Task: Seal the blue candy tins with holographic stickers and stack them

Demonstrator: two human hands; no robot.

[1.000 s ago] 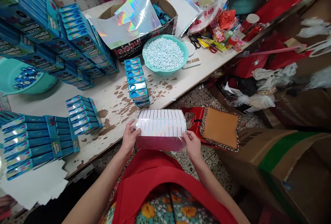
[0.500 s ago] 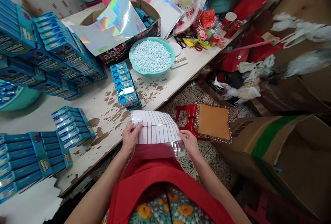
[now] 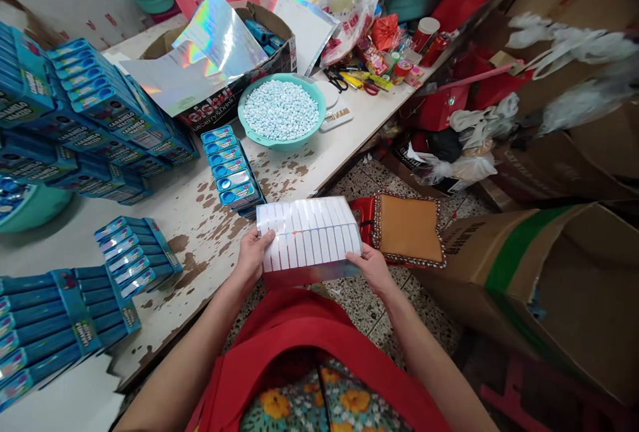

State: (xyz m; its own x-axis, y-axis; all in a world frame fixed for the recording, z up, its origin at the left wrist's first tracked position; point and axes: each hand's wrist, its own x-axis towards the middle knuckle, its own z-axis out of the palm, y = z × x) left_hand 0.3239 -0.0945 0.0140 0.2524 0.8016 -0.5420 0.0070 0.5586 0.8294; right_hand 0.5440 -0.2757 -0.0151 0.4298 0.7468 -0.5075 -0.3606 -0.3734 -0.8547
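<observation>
Between my hands, in front of my red apron, I hold a shiny sticker sheet [image 3: 309,235] with rows of narrow white strips. My left hand [image 3: 253,255] pinches its left edge, thumb on top. At the right lower corner my right hand [image 3: 372,265] grips it the same way. Just beyond the sheet, on the table, stands a row of blue candy boxes [image 3: 232,169]. A turquoise bowl [image 3: 281,146] of small pale-blue candies sits behind that row.
Stacks of blue boxes [image 3: 107,102] fill the table's left side. Behind the bowl, a carton [image 3: 210,112] carries holographic sheets. Scissors [image 3: 337,80] and knives lie near the far edge. A cushioned red stool [image 3: 407,229] and a large cardboard box [image 3: 479,265] stand at the right.
The sheet has turned flatter and now shows more of its strip rows, with both hands still on it. The view has shifted slightly.
</observation>
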